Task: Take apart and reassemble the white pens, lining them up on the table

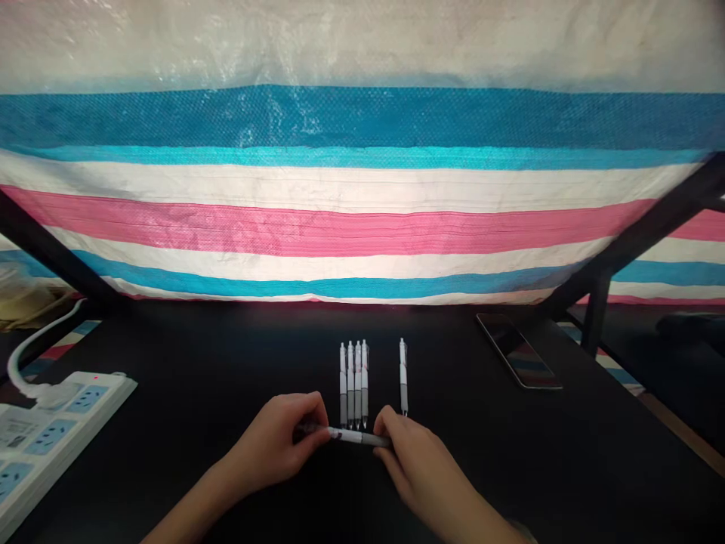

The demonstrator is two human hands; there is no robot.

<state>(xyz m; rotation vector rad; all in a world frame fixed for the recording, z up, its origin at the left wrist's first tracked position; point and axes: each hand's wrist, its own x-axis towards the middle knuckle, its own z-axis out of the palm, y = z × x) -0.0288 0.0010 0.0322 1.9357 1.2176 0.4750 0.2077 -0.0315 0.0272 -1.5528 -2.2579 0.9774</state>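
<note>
A white pen with a grey grip (pixel 352 436) is held level between my two hands, low over the black table. My left hand (pixel 283 438) pinches its left end, and the fingers hide part of that end. The grey right end sits in the closed fingertips of my right hand (pixel 411 453). Just beyond, several matching pens (pixel 354 385) lie side by side, pointing away from me. One more such pen (pixel 403 374) lies apart to their right, its near tip close to my right hand.
At the left edge lies a white power strip (pixel 107 385) with a plugged-in white cable (pixel 16 355). A dark phone (pixel 518 351) rests at the back right of the black table (pixel 226 347). Behind hangs a striped sheet (pixel 362 234) between dark slanted bars (pixel 640 227).
</note>
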